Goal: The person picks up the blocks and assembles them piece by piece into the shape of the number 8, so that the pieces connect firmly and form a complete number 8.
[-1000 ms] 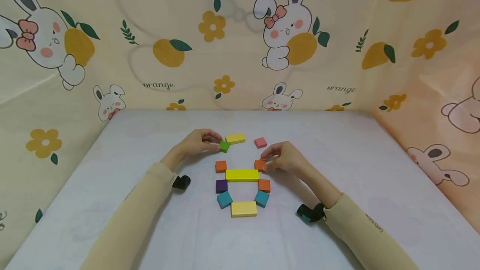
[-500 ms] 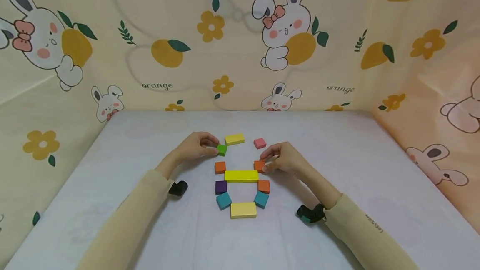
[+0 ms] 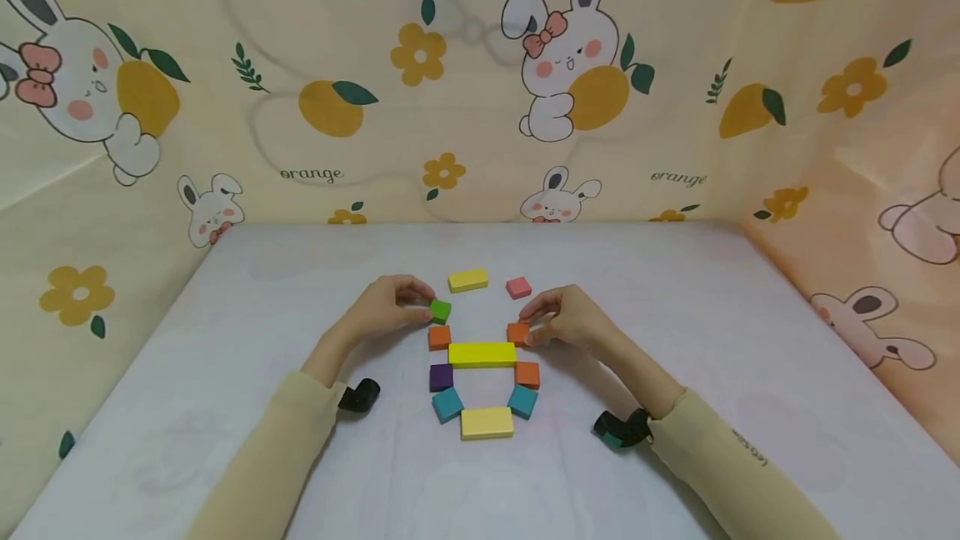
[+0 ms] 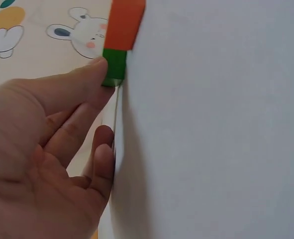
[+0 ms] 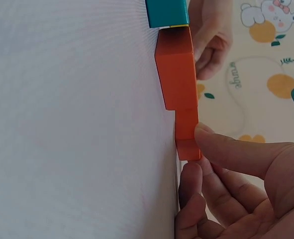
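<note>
My left hand (image 3: 392, 307) pinches a small green block (image 3: 440, 312) between thumb and fingers, just behind the left orange block (image 3: 439, 337). In the left wrist view the green block (image 4: 115, 63) appears right against an orange block (image 4: 125, 25). Thumb and fingers of my right hand (image 3: 570, 315) pinch another orange block (image 3: 517, 334), at the right end of a long bright yellow block (image 3: 482, 354). That pinched orange block (image 5: 187, 124) adjoins a second orange block (image 5: 176, 74) in the right wrist view.
Toward me stand a purple block (image 3: 441, 377), an orange block (image 3: 527, 374), two teal blocks (image 3: 447, 404) and a pale yellow block (image 3: 487, 423), forming a ring. Farther back lie a yellow block (image 3: 468, 280) and a pink block (image 3: 518, 287). Patterned cloth (image 3: 465, 107) borders the white table (image 3: 637, 273).
My left hand has drawn the green block toward me, from beside the back yellow block to just behind the left orange one. The right hand keeps its place on its orange block.
</note>
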`<control>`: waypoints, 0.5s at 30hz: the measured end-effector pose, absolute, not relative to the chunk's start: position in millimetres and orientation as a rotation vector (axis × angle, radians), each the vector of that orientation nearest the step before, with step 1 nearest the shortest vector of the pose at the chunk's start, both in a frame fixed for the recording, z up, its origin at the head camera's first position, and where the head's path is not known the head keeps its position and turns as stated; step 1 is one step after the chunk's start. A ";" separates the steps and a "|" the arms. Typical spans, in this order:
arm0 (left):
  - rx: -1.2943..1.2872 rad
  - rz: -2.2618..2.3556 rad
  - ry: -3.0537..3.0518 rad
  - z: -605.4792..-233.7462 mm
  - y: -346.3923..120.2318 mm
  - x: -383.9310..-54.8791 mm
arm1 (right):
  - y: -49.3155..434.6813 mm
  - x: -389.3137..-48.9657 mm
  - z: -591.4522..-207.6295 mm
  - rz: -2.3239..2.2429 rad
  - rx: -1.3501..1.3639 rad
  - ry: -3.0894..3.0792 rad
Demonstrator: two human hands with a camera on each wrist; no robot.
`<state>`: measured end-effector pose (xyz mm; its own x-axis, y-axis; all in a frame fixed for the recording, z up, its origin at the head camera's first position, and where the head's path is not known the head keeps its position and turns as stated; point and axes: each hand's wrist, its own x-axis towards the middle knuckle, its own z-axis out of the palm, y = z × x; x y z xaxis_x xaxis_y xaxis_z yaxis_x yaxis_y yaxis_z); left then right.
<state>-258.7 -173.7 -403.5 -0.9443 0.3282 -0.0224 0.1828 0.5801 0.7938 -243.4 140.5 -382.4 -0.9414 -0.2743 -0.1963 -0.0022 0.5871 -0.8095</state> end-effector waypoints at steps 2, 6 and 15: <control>0.429 1.304 2.647 -404.5 -174.1 -257.1 | 140.1 -243.9 -383.0 -1.287 -0.229 2.513; 0.435 1.321 2.646 -406.6 -175.4 -256.2 | 139.7 -244.9 -384.3 -1.285 -0.229 2.514; 0.438 1.327 2.627 -407.7 -172.5 -257.6 | 139.3 -245.1 -384.5 -1.284 -0.188 2.502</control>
